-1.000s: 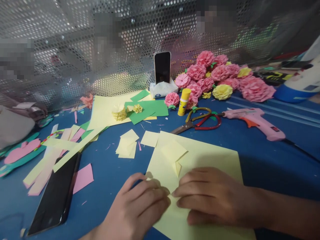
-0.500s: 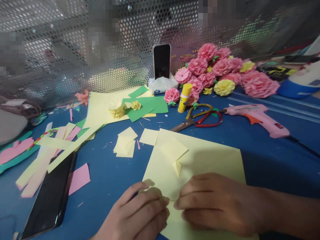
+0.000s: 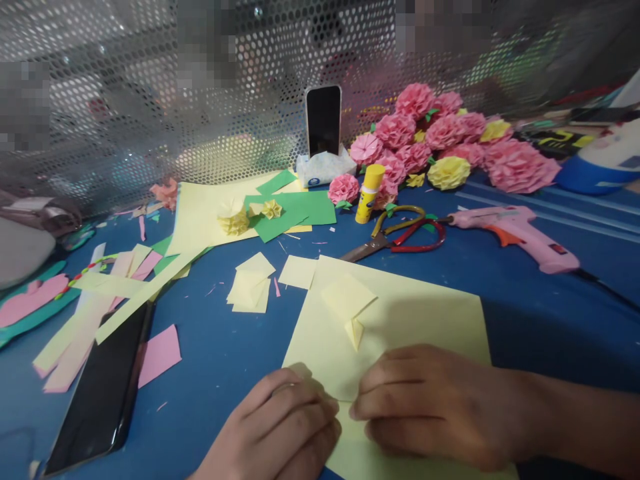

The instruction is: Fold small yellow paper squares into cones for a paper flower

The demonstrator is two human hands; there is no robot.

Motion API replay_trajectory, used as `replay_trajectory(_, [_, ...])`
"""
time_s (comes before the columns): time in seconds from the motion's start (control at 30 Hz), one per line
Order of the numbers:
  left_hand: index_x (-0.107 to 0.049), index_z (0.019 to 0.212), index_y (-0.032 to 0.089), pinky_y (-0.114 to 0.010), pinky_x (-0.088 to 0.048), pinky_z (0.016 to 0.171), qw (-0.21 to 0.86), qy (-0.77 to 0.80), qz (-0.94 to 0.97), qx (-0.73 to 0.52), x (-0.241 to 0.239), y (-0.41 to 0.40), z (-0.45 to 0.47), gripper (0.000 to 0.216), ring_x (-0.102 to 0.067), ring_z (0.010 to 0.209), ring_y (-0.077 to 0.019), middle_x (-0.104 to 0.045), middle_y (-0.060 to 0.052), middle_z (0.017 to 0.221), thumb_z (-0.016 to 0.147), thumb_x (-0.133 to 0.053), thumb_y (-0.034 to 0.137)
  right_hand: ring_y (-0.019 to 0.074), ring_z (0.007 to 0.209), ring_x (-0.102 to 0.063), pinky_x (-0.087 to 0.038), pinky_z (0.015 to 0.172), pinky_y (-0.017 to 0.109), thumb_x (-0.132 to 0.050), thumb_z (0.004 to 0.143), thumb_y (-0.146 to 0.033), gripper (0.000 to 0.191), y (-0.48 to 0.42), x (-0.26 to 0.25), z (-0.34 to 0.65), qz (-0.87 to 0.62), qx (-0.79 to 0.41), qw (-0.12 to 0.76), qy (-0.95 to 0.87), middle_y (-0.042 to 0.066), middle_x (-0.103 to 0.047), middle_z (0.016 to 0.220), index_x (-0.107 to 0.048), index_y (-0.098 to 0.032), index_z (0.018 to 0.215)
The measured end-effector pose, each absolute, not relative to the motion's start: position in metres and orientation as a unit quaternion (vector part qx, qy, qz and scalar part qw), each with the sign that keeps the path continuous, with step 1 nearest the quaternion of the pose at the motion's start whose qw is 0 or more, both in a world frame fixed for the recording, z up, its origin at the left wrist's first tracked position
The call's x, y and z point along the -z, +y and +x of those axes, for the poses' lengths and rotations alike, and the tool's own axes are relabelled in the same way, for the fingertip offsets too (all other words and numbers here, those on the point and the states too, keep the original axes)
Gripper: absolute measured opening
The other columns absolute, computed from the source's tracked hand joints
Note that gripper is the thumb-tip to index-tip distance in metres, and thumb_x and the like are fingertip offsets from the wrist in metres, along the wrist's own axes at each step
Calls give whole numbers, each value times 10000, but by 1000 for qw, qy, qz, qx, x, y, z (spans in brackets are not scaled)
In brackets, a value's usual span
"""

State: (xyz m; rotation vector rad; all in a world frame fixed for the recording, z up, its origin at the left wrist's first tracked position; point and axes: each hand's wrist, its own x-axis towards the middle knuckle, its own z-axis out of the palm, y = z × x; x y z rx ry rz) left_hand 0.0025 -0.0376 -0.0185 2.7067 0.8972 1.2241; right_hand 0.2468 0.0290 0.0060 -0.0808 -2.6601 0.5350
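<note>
The pale yellow paper sheet (image 3: 400,313) lies flat and matte on the blue table (image 3: 540,320). The left hand (image 3: 280,433) and right hand (image 3: 430,403), fingers curled, pinch a small fold at its near edge.

My left hand (image 3: 280,430) and right hand (image 3: 430,400) are bare, no rings or gloves. My right forearm (image 3: 575,417) is bare too, with no sleeve or watch showing.

CAM: I have one view only, from the head | FACING: forward and down over the blue table (image 3: 540,320) toward the perforated metal screen (image 3: 150,100) | RANGE: very near my two hands at the bottom edge | SHARED: no second view
</note>
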Motion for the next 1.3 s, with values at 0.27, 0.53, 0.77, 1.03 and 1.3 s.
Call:
replay_trajectory(0.27, [-717,909,129,-291,-485,1061,13,283,875,-392,20,-39,2,263,-699,936,-122,-763,-18,915,1022,-480,114,162,971,-678,-557,868,292,-439,1047,-140,294,30,-7,247,-16,-190,217,-957,50,-756,1073,-708,-130,930])
replay_trajectory(0.53, [-717,878,123,-270,-470,1076,13,278,875,-396,15,-36,3,276,-693,934,-113,-757,-18,892,1021,-481,111,159,986,-683,-580,851,300,-478,1029,-135,246,28,-6,246,-20,-192,210,-959,49,-756,1071,-712,-150,955])
replay_trajectory(0.77, [-724,908,120,-282,-488,1061,23,278,877,-391,16,-38,2,257,-694,937,-120,-754,-24,898,1017,-492,109,170,969,-665,-556,854,289,-448,1036,-125,281,30,-7,247,-6,-187,217,-958,44,-752,1074,-704,-123,921])
replay_trajectory(1.03, [-723,886,144,-292,-501,1046,13,274,881,-386,16,-37,1,247,-707,917,-120,-761,-11,899,1011,-513,109,171,970,-661,-557,848,289,-449,1035,-128,290,29,-7,245,-6,-184,215,-959,48,-750,1070,-705,-110,903])
replay_trajectory(1.3, [-717,859,134,-286,-458,1066,11,279,882,-379,7,-36,0,232,-694,919,-110,-756,-2,888,1004,-538,113,157,959,-657,-549,857,278,-392,1055,-128,346,30,-7,246,-7,-178,227,-958,44,-751,1046,-702,-114,902])
